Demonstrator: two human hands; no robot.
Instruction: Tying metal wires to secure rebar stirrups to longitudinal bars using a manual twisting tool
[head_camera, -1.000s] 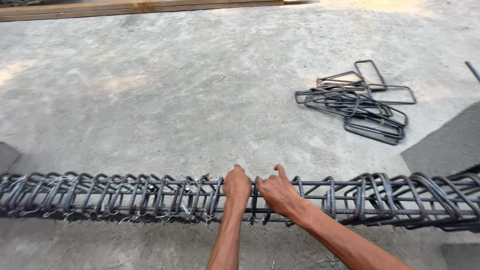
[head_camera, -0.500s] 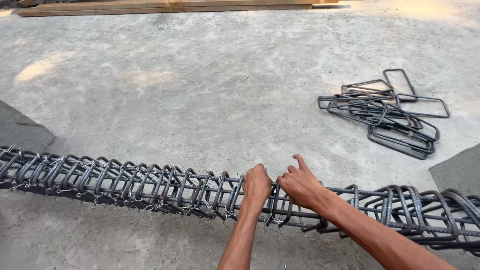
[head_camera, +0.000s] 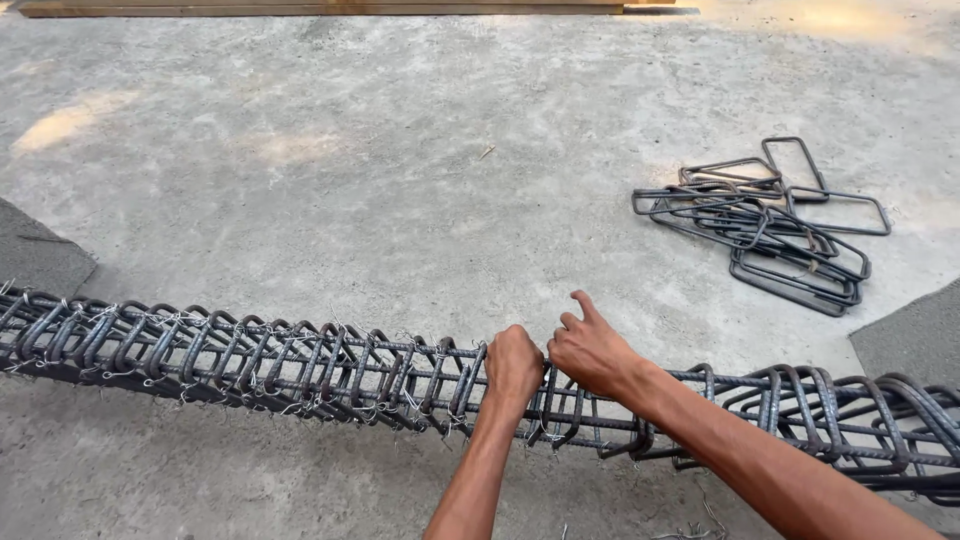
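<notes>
Head view: a long steel bar cage (head_camera: 250, 360) lies across a bare concrete floor (head_camera: 400, 170), running left to right. The left hand (head_camera: 513, 366) is a closed grip on a cage loop. The right hand (head_camera: 590, 350), just beside it, rests on the cage, fingers curled, thumb raised. A pile of loose steel loops (head_camera: 770, 225) lies well apart. A wooden plank (head_camera: 330, 8) borders the far edge.

Bright, even daylight, sharp throughout, with pale sun patches and dark shadows at the side edges.

Hands (head_camera: 555, 360) shifted along rebar cage (head_camera: 250, 360)
</notes>
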